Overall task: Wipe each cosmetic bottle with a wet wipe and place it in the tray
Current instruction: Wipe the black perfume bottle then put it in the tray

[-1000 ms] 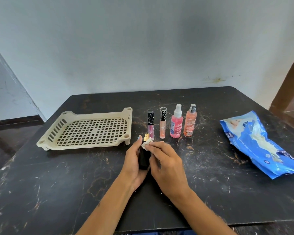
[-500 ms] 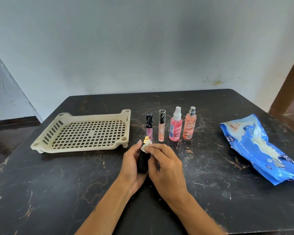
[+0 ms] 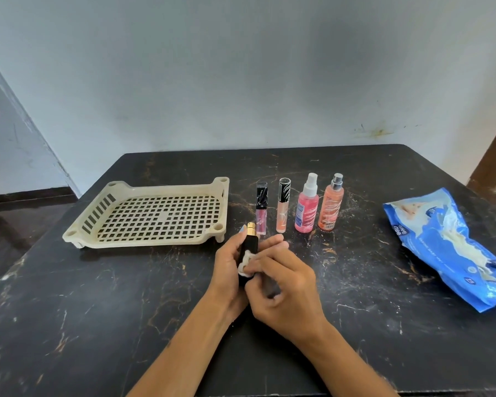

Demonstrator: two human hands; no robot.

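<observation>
My left hand (image 3: 229,267) grips a small black bottle (image 3: 249,243) with a gold nozzle, held upright over the table's middle. My right hand (image 3: 284,287) pinches a small white wet wipe (image 3: 245,263) against the bottle's lower body. Behind them stand two lip-gloss tubes, one pink (image 3: 261,209) and one peach (image 3: 283,206). To their right are a pink spray bottle (image 3: 307,204) and an orange spray bottle (image 3: 330,203). The cream slotted tray (image 3: 155,190) lies at the left with nothing in it.
A blue pack of wet wipes (image 3: 453,245) lies open at the right side of the black marbled table (image 3: 98,310). A pale wall rises right behind the table's far edge. Dark floor shows at the left.
The wipe and my right hand's fingers have slid down from the bottle's gold top to its lower body. The gold nozzle now shows bare. The camera view has shifted slightly.
</observation>
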